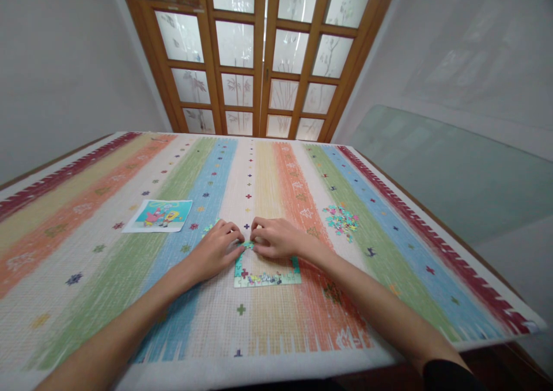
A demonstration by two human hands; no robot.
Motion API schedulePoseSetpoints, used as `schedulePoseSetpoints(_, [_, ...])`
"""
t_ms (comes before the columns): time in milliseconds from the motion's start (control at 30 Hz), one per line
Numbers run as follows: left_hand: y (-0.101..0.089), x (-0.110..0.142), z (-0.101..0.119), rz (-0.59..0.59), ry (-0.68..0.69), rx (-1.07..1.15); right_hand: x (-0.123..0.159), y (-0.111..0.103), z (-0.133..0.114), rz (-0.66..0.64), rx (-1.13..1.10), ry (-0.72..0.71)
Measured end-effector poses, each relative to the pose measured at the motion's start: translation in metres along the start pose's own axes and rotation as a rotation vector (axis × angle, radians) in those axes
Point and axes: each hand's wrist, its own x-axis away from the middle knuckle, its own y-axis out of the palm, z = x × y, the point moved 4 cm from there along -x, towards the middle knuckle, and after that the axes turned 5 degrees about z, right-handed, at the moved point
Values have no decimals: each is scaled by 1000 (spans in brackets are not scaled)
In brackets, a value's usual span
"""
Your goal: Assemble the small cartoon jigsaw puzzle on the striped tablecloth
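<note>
A partly joined jigsaw puzzle point(268, 280) lies flat in front of me, its bottom and side edges forming a frame around bare cloth. Over its far edge, my left hand point(220, 248) bends its fingers down onto green puzzle pieces point(247, 245). Opposite it, my right hand point(276, 238) has its fingertips pinched on the same spot, close to the left fingertips. Which piece each hand grips is mostly hidden by the fingers. Some loose green pieces point(211, 227) show just behind my left hand.
A printed cartoon picture point(161, 216) lies on the striped tablecloth point(129, 299) at the left. To the right is a pile of loose puzzle pieces point(341, 221). Beyond the table stand wooden doors with glass panes point(235, 45). A pale glass board point(453, 166) leans by the right wall.
</note>
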Motion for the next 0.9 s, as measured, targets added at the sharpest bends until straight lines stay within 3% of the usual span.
schedulePoseSetpoints(900, [1,-1,3,8,25,-59,-2,-2,-15,-89,226,-7])
